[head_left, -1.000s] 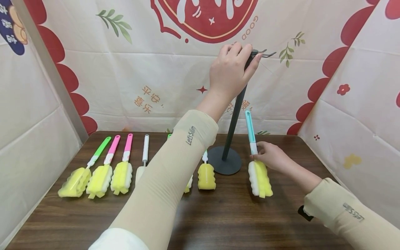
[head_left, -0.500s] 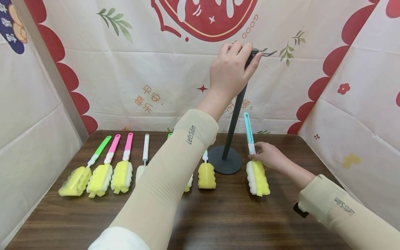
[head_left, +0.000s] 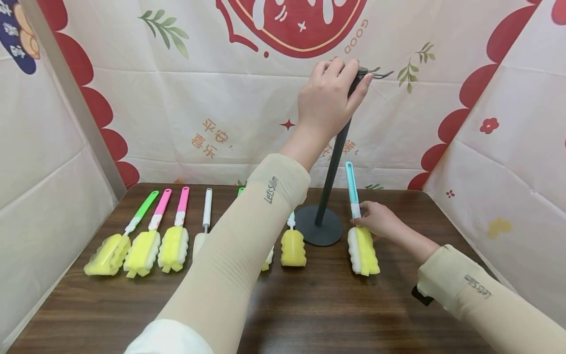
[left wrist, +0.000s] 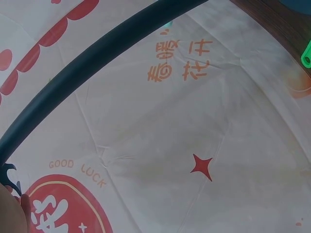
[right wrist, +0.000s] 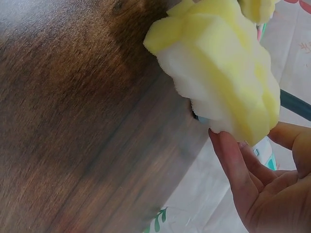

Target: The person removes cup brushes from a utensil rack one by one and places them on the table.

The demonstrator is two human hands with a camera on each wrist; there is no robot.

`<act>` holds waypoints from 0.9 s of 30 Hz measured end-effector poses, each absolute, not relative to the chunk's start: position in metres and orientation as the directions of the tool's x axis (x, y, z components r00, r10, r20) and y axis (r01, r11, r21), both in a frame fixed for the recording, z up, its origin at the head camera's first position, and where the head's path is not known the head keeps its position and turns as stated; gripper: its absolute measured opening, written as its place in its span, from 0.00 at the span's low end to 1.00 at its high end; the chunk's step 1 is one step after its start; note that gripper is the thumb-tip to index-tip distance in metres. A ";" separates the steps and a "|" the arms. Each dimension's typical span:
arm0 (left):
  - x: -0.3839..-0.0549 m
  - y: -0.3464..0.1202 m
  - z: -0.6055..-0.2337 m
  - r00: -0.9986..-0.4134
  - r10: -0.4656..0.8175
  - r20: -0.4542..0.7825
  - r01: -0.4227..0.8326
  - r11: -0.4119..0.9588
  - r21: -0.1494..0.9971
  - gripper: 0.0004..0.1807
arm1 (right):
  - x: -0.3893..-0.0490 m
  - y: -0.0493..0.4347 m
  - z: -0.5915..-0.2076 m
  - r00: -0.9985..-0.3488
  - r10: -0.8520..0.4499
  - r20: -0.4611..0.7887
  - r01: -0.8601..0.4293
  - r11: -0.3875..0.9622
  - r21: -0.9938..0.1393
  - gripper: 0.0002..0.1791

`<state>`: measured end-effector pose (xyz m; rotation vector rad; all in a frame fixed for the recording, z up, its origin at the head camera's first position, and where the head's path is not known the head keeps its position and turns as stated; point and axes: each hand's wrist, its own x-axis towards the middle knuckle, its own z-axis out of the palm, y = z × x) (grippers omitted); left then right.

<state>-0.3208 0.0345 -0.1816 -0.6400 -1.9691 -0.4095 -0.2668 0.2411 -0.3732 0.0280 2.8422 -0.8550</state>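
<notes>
My left hand (head_left: 329, 96) grips the top of a black metal stand (head_left: 333, 167), close to its thin hooks (head_left: 382, 74). The left wrist view shows the stand's dark pole (left wrist: 92, 68) and only a sliver of the hand (left wrist: 12, 213). Right of the round base, my right hand (head_left: 380, 216) pinches a sponge bottle brush (head_left: 363, 250) at the white lower part of its light-blue handle (head_left: 351, 184). Its yellow-and-white sponge head (right wrist: 214, 63) fills the upper part of the right wrist view. Whether the sponge touches the table cannot be told.
Several other sponge brushes lie in a row on the brown table (head_left: 309, 309), among them a green-handled brush (head_left: 108, 253), a pink-handled brush (head_left: 142, 250) and a yellow-headed brush (head_left: 293, 248). My left forearm partly covers the row. A printed cloth (head_left: 247, 98) hangs behind.
My right hand has shifted slightly left with the blue-handled bottle brush, a little nearer the stand. The left hand keeps its grip on the stand's top.
</notes>
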 end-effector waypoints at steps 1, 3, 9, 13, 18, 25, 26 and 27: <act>-0.321 0.035 -0.181 -0.373 0.261 0.890 0.595 0.804 0.014 0.26 | -0.268 0.241 -0.374 -0.984 -0.032 -0.173 0.069 0.835 -0.546 0.32; -0.321 0.035 -0.181 -0.373 0.260 0.891 0.596 0.803 0.015 0.26 | -0.269 0.242 -0.375 -0.983 -0.033 -0.178 0.071 0.835 -0.546 0.32; -0.323 0.036 -0.181 -0.385 0.258 0.886 0.600 0.800 0.028 0.25 | -0.273 0.243 -0.377 -0.981 -0.036 -0.193 0.077 0.834 -0.546 0.30; -0.324 0.036 -0.180 -0.392 0.256 0.884 0.609 0.792 0.040 0.25 | -0.277 0.243 -0.378 -0.978 -0.034 -0.207 0.086 0.834 -0.545 0.29; -0.325 0.037 -0.180 -0.396 0.261 0.880 0.614 0.788 0.043 0.25 | -0.283 0.242 -0.381 -0.971 -0.047 -0.236 0.091 0.838 -0.538 0.29; -0.326 0.038 -0.179 -0.394 0.258 0.882 0.618 0.785 0.046 0.25 | -0.289 0.242 -0.383 -0.962 -0.043 -0.269 0.110 0.843 -0.526 0.26; -0.326 0.038 -0.179 -0.394 0.258 0.882 0.618 0.785 0.046 0.25 | -0.290 0.242 -0.384 -0.960 -0.043 -0.277 0.115 0.841 -0.529 0.25; -0.326 0.038 -0.179 -0.393 0.258 0.882 0.616 0.786 0.045 0.25 | -0.290 0.242 -0.384 -0.957 -0.044 -0.286 0.121 0.838 -0.532 0.25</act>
